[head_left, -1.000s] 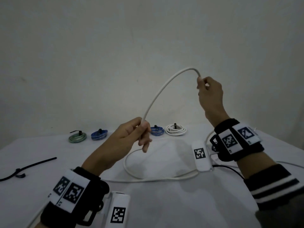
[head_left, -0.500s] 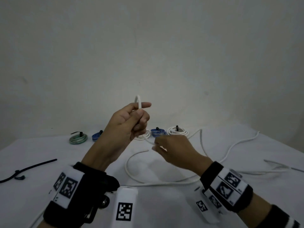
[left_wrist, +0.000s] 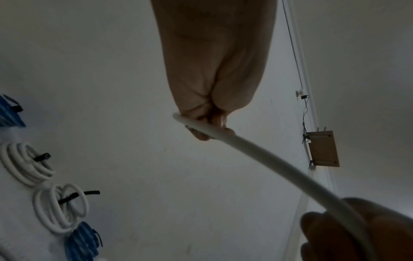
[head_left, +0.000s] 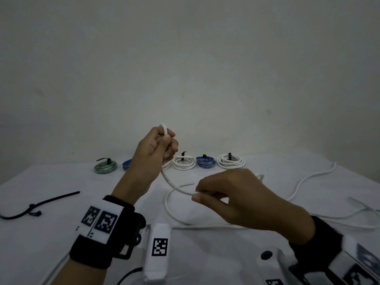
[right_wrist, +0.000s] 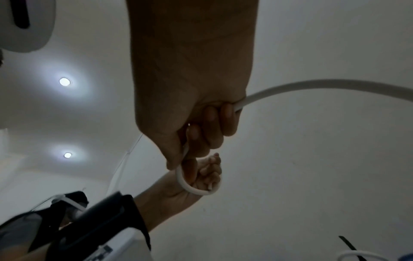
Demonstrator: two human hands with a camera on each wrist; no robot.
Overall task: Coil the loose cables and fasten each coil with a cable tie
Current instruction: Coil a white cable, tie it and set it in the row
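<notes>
A loose white cable (head_left: 169,182) runs from my left hand (head_left: 167,140) down in a curve to my right hand (head_left: 196,195). My left hand is raised over the table and grips the cable near its end, which pokes up above the fist. My right hand pinches the cable lower and closer to me. The remaining length lies in a loop on the white table (head_left: 61,233) and trails off to the right. The left wrist view shows the cable (left_wrist: 257,155) leaving my curled fingers (left_wrist: 208,123). In the right wrist view the cable (right_wrist: 312,86) passes through my right fist.
Several tied coils line the table's back edge: a green one (head_left: 106,166), a white one (head_left: 184,163), a blue one (head_left: 205,162), another white one (head_left: 230,161). A black cable tie (head_left: 41,202) lies at the left. More white cable (head_left: 308,179) crosses the right side.
My right hand has come down from high on the right to low in front of my left hand, still on the cable. My left hand has risen slightly with the cable end.
</notes>
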